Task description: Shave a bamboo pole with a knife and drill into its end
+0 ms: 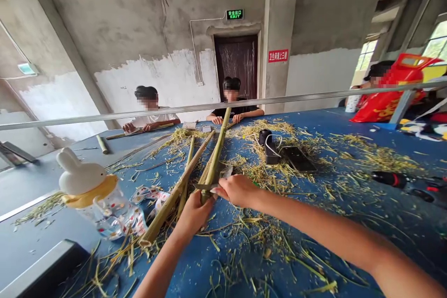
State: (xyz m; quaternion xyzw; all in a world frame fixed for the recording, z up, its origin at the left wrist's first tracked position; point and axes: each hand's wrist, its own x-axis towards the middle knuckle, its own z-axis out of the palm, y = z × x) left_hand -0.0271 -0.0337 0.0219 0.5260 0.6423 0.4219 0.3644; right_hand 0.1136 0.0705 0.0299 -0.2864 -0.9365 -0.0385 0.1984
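A long pale-green bamboo stick [218, 149] points away from me across the blue table. My left hand [197, 214] is closed around its near end. In my closed right hand [239, 190] is a knife [205, 187], its blade lying crosswise on the stick just ahead of my left fingers; its handle is hidden in the fist. To the left lie more bamboo sticks, including a long thick one [176, 191] that runs close beside my left hand. Thin bamboo shavings [265, 228] are scattered around both hands.
A rabbit-topped bottle [89, 181] stands left. Farther right are a black charger [270, 146], a phone [298, 158] and a power drill [412, 188]. A metal rail [296, 98] crosses above the table. Two people sit opposite; a red bag [391, 88] stands far right.
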